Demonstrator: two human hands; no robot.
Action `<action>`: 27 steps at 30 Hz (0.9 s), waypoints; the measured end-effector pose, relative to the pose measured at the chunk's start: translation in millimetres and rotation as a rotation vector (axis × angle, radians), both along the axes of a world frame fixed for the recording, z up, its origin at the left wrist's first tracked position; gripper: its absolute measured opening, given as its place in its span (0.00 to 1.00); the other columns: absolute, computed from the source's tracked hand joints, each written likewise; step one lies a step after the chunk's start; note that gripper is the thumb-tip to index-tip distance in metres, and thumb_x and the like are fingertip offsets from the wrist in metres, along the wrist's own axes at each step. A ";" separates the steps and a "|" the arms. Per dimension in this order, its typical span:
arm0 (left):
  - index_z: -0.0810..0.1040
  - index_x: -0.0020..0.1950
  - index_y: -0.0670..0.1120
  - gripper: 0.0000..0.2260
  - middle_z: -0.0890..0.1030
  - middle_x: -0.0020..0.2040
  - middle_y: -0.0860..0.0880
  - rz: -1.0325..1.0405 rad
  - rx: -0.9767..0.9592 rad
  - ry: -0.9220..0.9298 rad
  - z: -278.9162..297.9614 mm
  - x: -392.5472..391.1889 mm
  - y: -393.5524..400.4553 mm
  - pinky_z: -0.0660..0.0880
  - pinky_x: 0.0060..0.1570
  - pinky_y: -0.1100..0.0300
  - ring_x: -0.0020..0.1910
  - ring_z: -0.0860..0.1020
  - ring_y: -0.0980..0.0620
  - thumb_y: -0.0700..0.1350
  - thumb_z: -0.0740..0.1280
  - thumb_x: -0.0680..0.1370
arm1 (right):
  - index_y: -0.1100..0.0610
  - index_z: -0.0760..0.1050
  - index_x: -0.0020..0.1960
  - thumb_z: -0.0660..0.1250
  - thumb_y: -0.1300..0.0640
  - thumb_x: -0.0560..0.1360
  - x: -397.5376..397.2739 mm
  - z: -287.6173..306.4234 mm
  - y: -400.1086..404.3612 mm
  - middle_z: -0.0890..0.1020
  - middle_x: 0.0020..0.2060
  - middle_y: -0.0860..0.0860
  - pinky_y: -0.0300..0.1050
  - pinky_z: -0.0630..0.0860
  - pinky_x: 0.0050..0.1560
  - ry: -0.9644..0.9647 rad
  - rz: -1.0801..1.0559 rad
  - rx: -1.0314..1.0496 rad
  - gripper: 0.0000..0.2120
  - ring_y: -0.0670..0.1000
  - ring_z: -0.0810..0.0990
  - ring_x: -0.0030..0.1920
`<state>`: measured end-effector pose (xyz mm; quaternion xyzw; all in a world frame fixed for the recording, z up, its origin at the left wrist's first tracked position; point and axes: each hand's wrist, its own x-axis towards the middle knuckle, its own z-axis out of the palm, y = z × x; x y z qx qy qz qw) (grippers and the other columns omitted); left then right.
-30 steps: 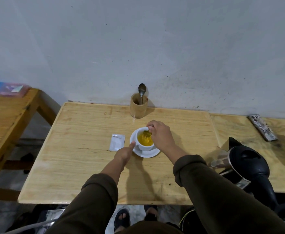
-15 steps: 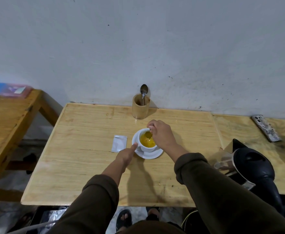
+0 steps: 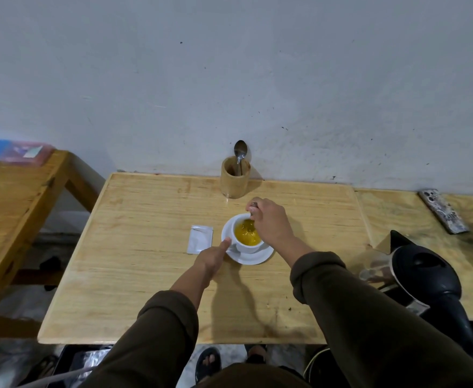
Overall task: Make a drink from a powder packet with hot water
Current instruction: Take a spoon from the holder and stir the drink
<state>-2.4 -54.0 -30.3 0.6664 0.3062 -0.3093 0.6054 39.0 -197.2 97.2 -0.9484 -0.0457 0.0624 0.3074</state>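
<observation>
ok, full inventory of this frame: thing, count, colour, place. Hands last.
white ceramic cup: 1, holds yellow-orange liquid, on the saucer
white round saucer: 1, table centre
white powder packet: 1, flat on the table, left of the saucer
bamboo cylinder holder: 1, tan, back edge by the wall
metal spoon: 1, silver, standing in the holder, bowl up
black electric kettle: 1, right, at the table edge
patterned phone: 1, grey, on the right-hand board
light wooden table: 1, centre
second wooden table: 1, left, with a blue and pink box
sandalled foot: 1 clearly visible, below the table
left hand: 1, thumb on the saucer rim
right hand: 1, over the cup, pinching a stirring spoon handle
</observation>
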 end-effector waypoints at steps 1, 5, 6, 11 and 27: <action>0.72 0.71 0.45 0.36 0.73 0.71 0.45 0.005 0.000 0.004 0.4 0.2 -0.2 0.65 0.71 0.46 0.70 0.70 0.45 0.68 0.61 0.72 | 0.61 0.78 0.53 0.56 0.60 0.80 -0.4 0.1 0.8 0.81 0.50 0.57 0.45 0.74 0.51 0.010 0.000 0.044 0.12 0.55 0.79 0.52; 0.69 0.73 0.45 0.37 0.70 0.73 0.46 -0.005 -0.011 0.016 3.1 0.3 -0.6 0.64 0.69 0.47 0.72 0.68 0.46 0.69 0.61 0.72 | 0.61 0.77 0.49 0.58 0.60 0.79 -0.5 0.4 0.7 0.84 0.45 0.57 0.49 0.78 0.55 0.094 -0.009 0.149 0.10 0.55 0.82 0.49; 0.69 0.73 0.46 0.37 0.70 0.74 0.46 -0.007 -0.014 0.016 3.7 0.2 -0.5 0.64 0.69 0.46 0.72 0.68 0.46 0.69 0.61 0.72 | 0.61 0.77 0.49 0.58 0.60 0.79 -0.1 0.1 0.0 0.84 0.44 0.56 0.50 0.78 0.54 0.101 -0.010 0.147 0.10 0.55 0.82 0.48; 0.70 0.73 0.46 0.36 0.70 0.73 0.46 -0.003 -0.005 0.016 4.4 -0.2 -0.5 0.64 0.68 0.46 0.72 0.68 0.45 0.68 0.61 0.72 | 0.61 0.76 0.51 0.56 0.59 0.80 1.3 -1.0 -1.8 0.79 0.47 0.56 0.43 0.69 0.45 0.014 -0.012 -0.029 0.11 0.52 0.75 0.46; 0.70 0.72 0.45 0.36 0.71 0.73 0.45 0.020 0.015 -0.003 8.0 -2.3 -2.8 0.65 0.70 0.44 0.71 0.69 0.44 0.68 0.61 0.72 | 0.59 0.78 0.52 0.56 0.59 0.80 -1.6 -1.6 -6.5 0.81 0.49 0.56 0.45 0.72 0.49 -0.034 -0.024 -0.023 0.12 0.54 0.78 0.50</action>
